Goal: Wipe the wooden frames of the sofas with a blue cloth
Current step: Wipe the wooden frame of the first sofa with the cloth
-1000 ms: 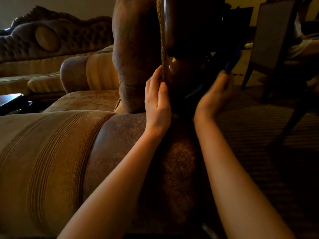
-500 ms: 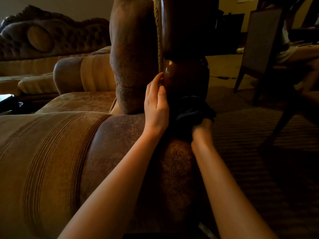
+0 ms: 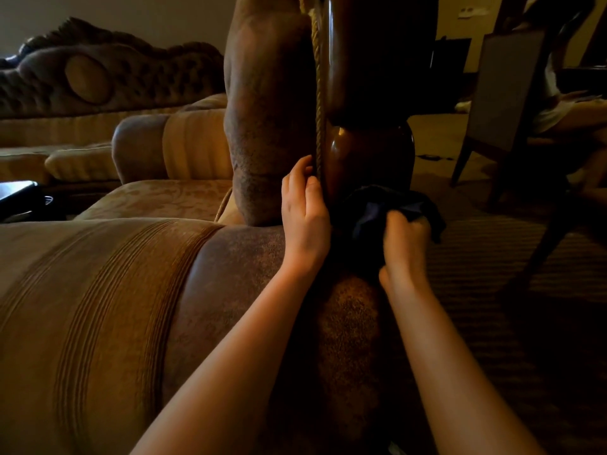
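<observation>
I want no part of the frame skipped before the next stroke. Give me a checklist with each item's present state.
1. Cloth held: ok. The right hand grips the blue cloth, bunched.
2. Cloth on wood: ok. It sits against the base of the wooden frame, under the rounded bulge.
3. Other hand steady: ok. The left hand rests with straight fingers beside the rope trim.
4. Bulge already wiped: cannot tell; it shines but the light is dim.
5. Path upward free: ok. Nothing lies on the frame above the cloth.
6. Cloth clean: cannot tell, too dark.
</observation>
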Available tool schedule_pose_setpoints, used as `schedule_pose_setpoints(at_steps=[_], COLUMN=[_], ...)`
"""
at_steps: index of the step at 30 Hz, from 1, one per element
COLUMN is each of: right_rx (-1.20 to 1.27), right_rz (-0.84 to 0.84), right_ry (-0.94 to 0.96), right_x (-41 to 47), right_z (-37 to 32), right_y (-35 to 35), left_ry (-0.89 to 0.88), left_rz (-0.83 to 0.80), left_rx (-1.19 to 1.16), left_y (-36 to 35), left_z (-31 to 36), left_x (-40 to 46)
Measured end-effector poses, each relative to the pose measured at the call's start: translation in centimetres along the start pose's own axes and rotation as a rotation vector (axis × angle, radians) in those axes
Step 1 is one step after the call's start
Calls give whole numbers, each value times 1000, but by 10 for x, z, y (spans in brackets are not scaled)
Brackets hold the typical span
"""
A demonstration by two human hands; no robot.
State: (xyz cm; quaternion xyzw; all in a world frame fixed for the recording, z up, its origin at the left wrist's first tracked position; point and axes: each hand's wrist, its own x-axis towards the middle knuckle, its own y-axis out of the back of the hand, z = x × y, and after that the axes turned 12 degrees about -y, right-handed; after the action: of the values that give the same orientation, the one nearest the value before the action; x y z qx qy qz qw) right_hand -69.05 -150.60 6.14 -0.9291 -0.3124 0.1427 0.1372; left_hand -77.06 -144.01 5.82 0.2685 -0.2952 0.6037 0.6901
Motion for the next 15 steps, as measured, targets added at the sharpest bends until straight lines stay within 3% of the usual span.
schedule_pose_setpoints(at_steps=[4,8,12,15], right_rx=[-74,-289,-508,-862], right_rz=[23,171,181,233], right_ry=[142,604,913,1408], right_x=[2,9,13,7], right_z=[-20,-43,-35,-14], right_y=[-5,-34,-51,-62], left_ry=[60,88,102,111], left_rz=[5,25,93,179], left_rx=[-44,-78,-112,-163], left_y=[-1,-1,0,5], left_z=[-4,-7,-4,-2], left_x=[4,6,8,10])
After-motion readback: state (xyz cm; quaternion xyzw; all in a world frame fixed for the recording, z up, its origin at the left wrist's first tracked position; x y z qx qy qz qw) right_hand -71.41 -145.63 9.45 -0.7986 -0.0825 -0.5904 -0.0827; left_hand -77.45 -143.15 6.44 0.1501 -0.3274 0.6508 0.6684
